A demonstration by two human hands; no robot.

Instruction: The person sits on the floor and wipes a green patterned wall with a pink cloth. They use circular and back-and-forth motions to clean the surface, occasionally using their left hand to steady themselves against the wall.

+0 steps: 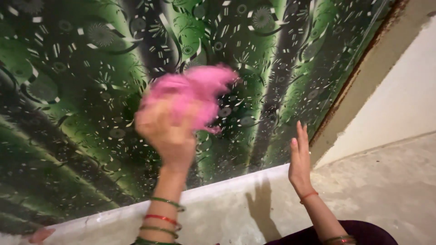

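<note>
My left hand (165,131) is raised and blurred, closed on a pink cloth (197,90) that it presses against a large green and black patterned panel (81,90). The cloth spreads up and to the right of the fingers. My right hand (299,159) is held up flat beside the panel's lower right part, fingers together and straight, holding nothing. Its shadow falls on the pale ledge below. Green and red bangles circle my left wrist, and a red thread circles the right.
A pale concrete ledge (227,199) runs under the panel. A rusty metal frame edge (349,77) borders the panel on the right, with a white wall (404,95) beyond. Grey concrete floor (386,190) lies at the lower right.
</note>
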